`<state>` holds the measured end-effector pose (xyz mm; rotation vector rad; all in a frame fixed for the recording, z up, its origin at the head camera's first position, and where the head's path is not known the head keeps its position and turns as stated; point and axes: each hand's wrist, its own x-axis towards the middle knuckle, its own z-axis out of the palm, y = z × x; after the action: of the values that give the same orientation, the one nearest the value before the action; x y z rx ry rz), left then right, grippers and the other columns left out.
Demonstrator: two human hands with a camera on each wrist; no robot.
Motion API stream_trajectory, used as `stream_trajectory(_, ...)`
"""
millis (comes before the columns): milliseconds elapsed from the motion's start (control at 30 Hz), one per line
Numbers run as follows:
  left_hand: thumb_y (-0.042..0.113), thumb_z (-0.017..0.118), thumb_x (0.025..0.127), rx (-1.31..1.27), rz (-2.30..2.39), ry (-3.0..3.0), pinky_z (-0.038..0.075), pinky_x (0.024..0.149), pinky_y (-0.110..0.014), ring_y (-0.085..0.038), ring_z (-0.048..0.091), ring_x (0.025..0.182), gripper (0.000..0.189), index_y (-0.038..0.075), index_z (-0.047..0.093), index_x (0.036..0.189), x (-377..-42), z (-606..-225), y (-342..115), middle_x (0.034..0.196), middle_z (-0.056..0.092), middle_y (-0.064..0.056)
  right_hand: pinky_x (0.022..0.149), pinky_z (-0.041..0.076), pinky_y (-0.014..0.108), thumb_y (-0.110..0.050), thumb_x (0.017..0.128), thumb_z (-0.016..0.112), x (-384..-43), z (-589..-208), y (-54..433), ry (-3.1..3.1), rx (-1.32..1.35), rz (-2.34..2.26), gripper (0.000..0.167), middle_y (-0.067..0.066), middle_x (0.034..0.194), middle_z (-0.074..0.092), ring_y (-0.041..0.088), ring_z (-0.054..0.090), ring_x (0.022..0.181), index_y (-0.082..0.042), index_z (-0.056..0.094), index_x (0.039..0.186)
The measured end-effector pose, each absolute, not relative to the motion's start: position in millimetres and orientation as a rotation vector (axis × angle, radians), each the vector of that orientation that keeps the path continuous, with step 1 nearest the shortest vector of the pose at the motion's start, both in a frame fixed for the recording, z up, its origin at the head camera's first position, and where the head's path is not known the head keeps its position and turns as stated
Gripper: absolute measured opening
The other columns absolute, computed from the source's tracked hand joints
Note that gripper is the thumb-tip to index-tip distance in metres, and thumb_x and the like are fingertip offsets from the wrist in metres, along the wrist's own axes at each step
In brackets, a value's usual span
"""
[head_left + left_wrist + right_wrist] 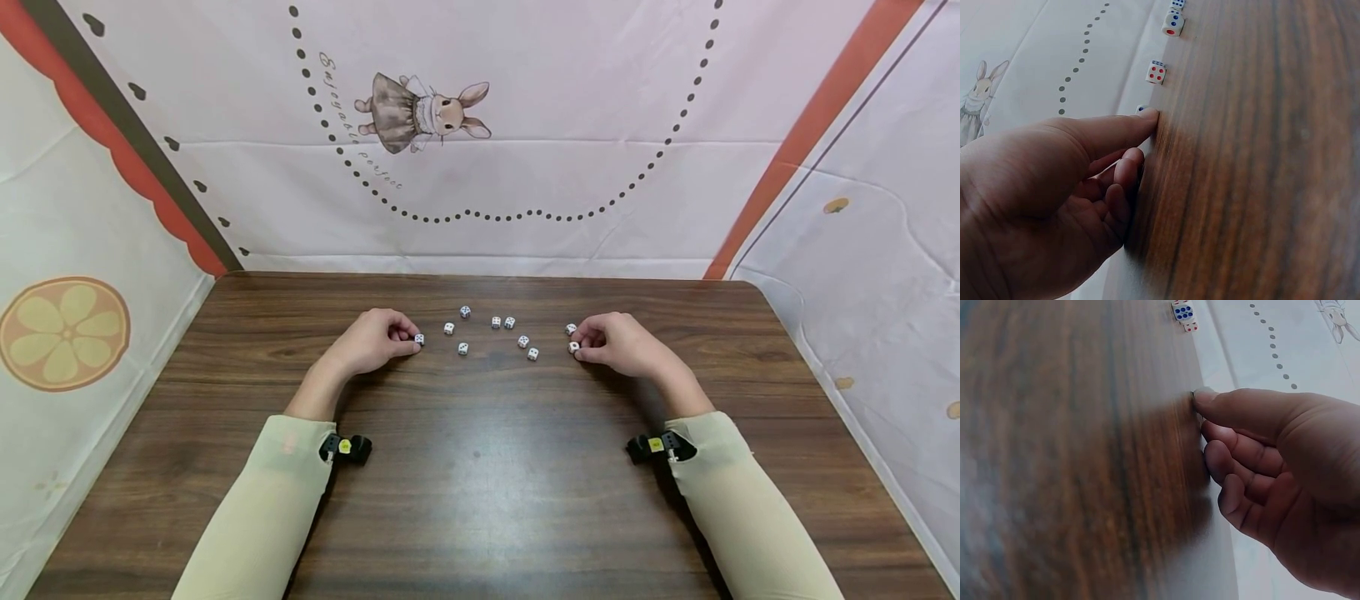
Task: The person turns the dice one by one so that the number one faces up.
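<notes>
On the left side of the table, my left hand (pixel 373 340) pinches a small white die (pixel 419 339) between thumb and fingers. In the left wrist view only a corner of that die (pixel 1141 109) shows past the thumb tip. My right hand (pixel 624 343) pinches another white die (pixel 573 347), which the thumb hides almost fully in the right wrist view. Just behind it lies a further die (pixel 571 329), close to the right index finger. Nearest to the left hand among the loose dice is one (pixel 448 328) to its right.
Several more dice lie scattered between the hands, among them a front one (pixel 532 354), a back one (pixel 465 312) and a pair side by side (pixel 510 322). The brown wooden table (pixel 487 500) ends at a printed cloth wall (pixel 555 150), with more cloth on both sides.
</notes>
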<state>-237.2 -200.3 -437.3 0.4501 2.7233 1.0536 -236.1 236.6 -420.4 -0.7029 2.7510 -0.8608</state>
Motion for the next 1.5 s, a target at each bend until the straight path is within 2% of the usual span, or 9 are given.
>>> stream_trajectory(633,0.017,0.081,0.096,0.444,1.073,2.710,0.048,0.078,-0.038,-0.021,0.059,0.086,0.014,0.008,0.077,0.106,-237,-438,-202,0.092,0.067,-0.004,0.072,0.049,0.035,-0.010,0.096,0.079,-233,-417,237,2.728,-0.665,-0.877,0.008,-0.002,0.087,0.070,0.016,0.060,0.079,-0.008,0.076,0.104)
stream_trajectory(1500,0.016,0.081,0.097,0.467,1.053,2.713,0.048,0.077,-0.037,-0.020,0.059,0.084,0.013,0.006,0.077,0.105,-237,-434,-203,0.091,0.068,-0.004,0.072,0.052,0.033,-0.012,0.095,0.081,-218,-407,222,2.750,-0.753,-0.900,0.006,-0.006,0.085,0.070,0.015,0.063,0.080,-0.013,0.076,0.099)
